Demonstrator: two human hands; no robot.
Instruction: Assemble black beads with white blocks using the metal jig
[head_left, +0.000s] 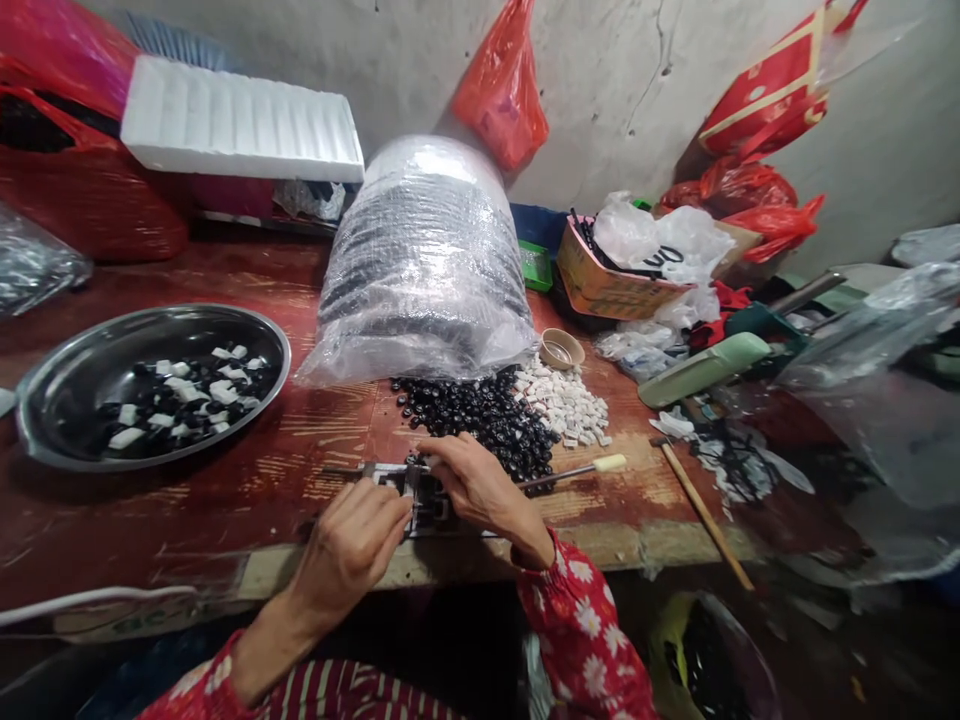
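Note:
A small metal fixture (431, 508) with dark slots lies at the table's front edge, partly covered by both hands. My left hand (349, 535) is curled at its left side, fingers pressed together; what is in them is hidden. Above its right side bends my right hand (480, 485), its fingertips closed near the fixture's top, on something too small to name. A thin rod with a pale yellow handle (609, 463) sticks out to the right. Just behind are a pile of small round black pieces (487, 420) and a heap of small white pieces (566, 400).
A steel bowl (67, 350) with black-and-white pieces stands at left. Behind the piles bulges a large plastic-wrapped bundle (427, 260). A hammer (705, 510) overhangs the front edge at right. Further back are a filled carton (615, 285) and a beige ring-shaped dish (562, 346).

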